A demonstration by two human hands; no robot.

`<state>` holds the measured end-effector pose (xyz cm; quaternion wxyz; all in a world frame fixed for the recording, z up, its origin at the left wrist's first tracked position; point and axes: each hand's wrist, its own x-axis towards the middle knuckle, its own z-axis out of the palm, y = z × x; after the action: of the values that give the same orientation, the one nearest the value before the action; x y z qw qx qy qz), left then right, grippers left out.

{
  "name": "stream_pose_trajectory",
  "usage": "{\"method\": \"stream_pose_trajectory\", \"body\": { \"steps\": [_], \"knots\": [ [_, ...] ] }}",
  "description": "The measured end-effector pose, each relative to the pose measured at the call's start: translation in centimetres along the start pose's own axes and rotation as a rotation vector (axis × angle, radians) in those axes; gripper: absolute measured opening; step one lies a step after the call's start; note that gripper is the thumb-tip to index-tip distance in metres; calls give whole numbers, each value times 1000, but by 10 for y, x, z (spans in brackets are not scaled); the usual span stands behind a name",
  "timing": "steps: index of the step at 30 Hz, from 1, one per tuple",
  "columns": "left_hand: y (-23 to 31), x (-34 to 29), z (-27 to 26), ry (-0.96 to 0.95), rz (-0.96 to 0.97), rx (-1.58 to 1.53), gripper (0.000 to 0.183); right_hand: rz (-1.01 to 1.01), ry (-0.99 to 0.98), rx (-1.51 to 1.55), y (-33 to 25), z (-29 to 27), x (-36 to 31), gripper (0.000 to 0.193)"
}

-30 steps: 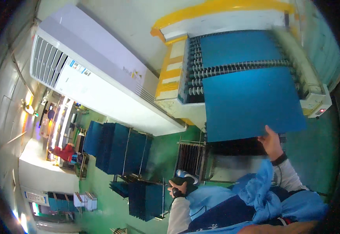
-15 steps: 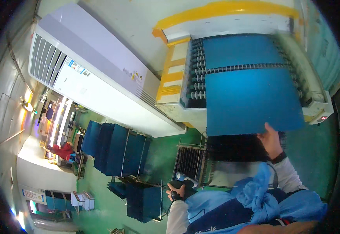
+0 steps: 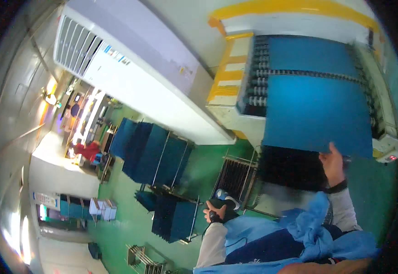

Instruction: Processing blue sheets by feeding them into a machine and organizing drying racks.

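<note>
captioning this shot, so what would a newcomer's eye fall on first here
Probably the bright blue sheet at the upper right, overhanging the front of the roller machine, with the person's right hand at its near edge. Next, the long white cabinet with a slatted vent, slanting from the upper left toward the middle. Then the racked dark blue sheets on the green floor, left of centre.

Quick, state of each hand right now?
Left hand: open, nothing visible in it.
Right hand: at the edge of the nearer blue sheet; grip cannot be told.
</note>
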<state>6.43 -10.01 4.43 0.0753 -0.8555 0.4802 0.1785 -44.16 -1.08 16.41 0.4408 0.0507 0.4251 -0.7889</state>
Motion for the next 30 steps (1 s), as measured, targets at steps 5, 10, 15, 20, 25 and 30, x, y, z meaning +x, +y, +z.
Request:
{"method": "stream_pose_trajectory", "body": {
  "steps": [5, 10, 15, 20, 25, 30],
  "knots": [
    [4, -4, -5, 17, 1, 48, 102, -26, -50, -14, 10, -30, 25, 25],
    [7, -5, -9, 13, -1, 54, 102, -14, -73, 48, 5, -42, 34, 37],
    [4, -13, -19, 3, -60, 28, 101, 18, -71, 6, 8, -46, 50, 40],
    [8, -11, -16, -1, -32, 32, 101, -30, -136, -13, 4, -54, 50, 37],
    [5, -7, -10, 10, -51, 32, 100, -12, -109, 17, 3, -45, 53, 35],
    [5, -12, -18, 8, -27, 14, 102, -5, -113, 9, 4, -59, 71, 34]
  ]
}}
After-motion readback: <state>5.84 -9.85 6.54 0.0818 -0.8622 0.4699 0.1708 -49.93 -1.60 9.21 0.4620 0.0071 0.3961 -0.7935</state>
